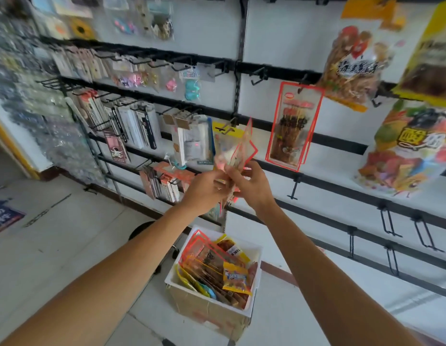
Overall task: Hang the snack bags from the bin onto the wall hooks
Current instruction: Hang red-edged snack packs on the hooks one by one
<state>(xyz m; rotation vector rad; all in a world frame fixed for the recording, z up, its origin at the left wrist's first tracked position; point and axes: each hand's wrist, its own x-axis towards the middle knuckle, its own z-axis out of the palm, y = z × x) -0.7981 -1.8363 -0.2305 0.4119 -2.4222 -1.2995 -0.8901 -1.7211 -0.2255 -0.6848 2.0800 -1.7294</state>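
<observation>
Both of my hands are raised in front of the wall rack and hold a thin bunch of red-edged clear snack bags (243, 148). My left hand (207, 189) pinches the bunch from the left; my right hand (251, 186) grips its lower part from the right. The tops of the bags point up toward a black wall hook (233, 121). To the right, a red-framed snack bag (293, 126) hangs on a hook. Below my arms a white bin (256, 268) sits on a cardboard box (212, 313) and holds several more snack bags (217, 265).
Bare black hooks (258, 76) stick out of the rails above and at the lower right (389, 221). Large snack bags (354, 66) hang at the upper right. Stationery and small packets (137, 128) fill the hooks on the left. Pale floor tiles (67, 233) lie to the left.
</observation>
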